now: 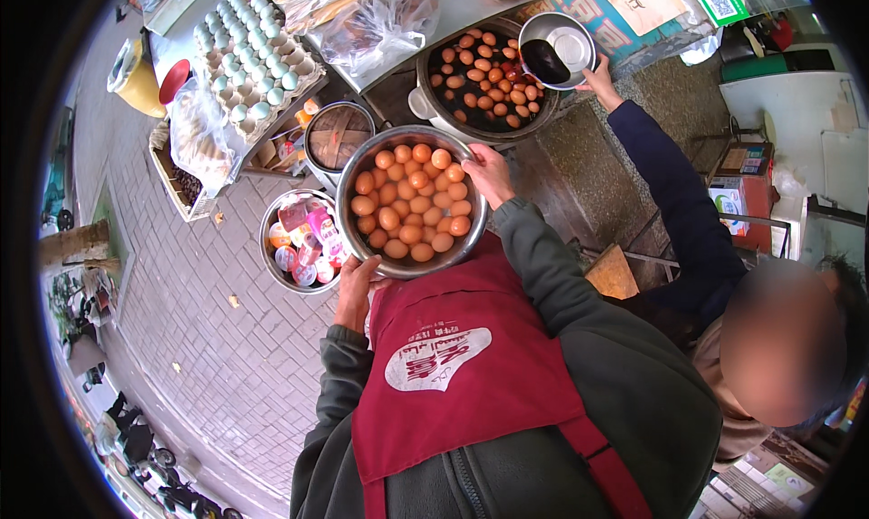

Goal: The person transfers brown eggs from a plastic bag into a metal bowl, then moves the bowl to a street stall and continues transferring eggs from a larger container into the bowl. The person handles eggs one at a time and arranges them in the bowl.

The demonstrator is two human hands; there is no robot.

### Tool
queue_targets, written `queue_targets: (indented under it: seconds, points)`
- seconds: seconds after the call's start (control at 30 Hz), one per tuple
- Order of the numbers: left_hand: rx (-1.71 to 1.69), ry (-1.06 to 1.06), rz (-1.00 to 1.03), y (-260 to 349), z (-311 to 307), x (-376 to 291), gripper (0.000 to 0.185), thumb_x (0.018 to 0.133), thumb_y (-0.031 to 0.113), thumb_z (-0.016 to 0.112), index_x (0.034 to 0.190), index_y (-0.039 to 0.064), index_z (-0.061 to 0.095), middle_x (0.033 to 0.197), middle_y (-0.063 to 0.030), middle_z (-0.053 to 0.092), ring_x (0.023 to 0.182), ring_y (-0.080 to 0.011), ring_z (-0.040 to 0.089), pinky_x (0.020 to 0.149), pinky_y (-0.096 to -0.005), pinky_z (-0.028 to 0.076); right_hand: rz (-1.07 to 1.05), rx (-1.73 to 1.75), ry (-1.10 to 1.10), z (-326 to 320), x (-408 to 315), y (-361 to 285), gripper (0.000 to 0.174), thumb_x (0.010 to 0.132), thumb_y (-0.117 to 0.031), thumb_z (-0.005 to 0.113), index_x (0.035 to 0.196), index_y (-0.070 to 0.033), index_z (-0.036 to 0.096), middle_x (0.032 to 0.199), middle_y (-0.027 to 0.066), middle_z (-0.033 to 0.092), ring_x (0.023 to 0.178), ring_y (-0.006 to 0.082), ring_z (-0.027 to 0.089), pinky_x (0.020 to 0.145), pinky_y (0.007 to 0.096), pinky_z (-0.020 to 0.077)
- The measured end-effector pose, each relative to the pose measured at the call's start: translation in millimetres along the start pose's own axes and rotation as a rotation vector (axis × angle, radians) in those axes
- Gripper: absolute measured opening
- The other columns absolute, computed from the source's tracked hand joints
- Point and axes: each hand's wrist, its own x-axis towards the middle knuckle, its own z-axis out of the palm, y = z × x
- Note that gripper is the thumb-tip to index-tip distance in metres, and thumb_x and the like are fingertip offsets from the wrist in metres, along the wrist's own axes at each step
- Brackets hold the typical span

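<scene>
Between my two hands is a steel bowl (pixel 344 224) full of brown eggs (pixel 407 203), some of them sitting in liquid. My left hand (pixel 356 287) grips its near left rim, the fingers partly hidden. At the far right rim, my right hand (pixel 490 173) has its thumb over the edge. Beyond the bowl stands a large round pot (pixel 424 84) of dark liquid with brown eggs floating in it. Another person's hand (pixel 601 81) tips a metal basin (pixel 576 40) holding dark liquid over that pot's right side.
A bowl of packaged cups (pixel 299 244) stands left of my bowl, with a lidded round container (pixel 339 137) behind it. An egg tray (pixel 254 57) of pale blue eggs rests on the table at the far left. The other person (pixel 679 200) is close on my right.
</scene>
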Motion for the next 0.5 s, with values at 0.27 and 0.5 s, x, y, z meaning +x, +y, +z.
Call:
queue_targets:
  seconds: [0.27, 0.5]
  points:
    - [0.005, -0.011, -0.004, -2.9, -1.3, -1.6, 0.021, 0.102, 0.015, 0.069, 0.120, 0.005, 0.065, 0.107, -0.0088, 0.078, 0.083, -0.0204, 0.078, 0.068, -0.0336, 0.068, 0.017, -0.117, -0.036, -5.7, -5.6, -4.3, 0.028, 0.093, -0.004, 0.074, 0.121, 0.000, 0.074, 0.098, 0.0010, 0.073, 0.087, 0.0092, 0.066, 0.079, 0.0271, 0.0538]
    - [0.017, -0.036, 0.001, -4.3, -2.7, 2.6, 0.021, 0.103, 0.017, 0.068, 0.121, 0.006, 0.067, 0.104, -0.0085, 0.080, 0.081, -0.0191, 0.078, 0.067, -0.0327, 0.067, 0.049, -0.092, -0.030, -9.6, -7.5, -7.5, 0.028, 0.093, -0.004, 0.074, 0.122, 0.000, 0.074, 0.098, 0.0014, 0.073, 0.087, 0.0096, 0.066, 0.080, 0.0274, 0.0542]
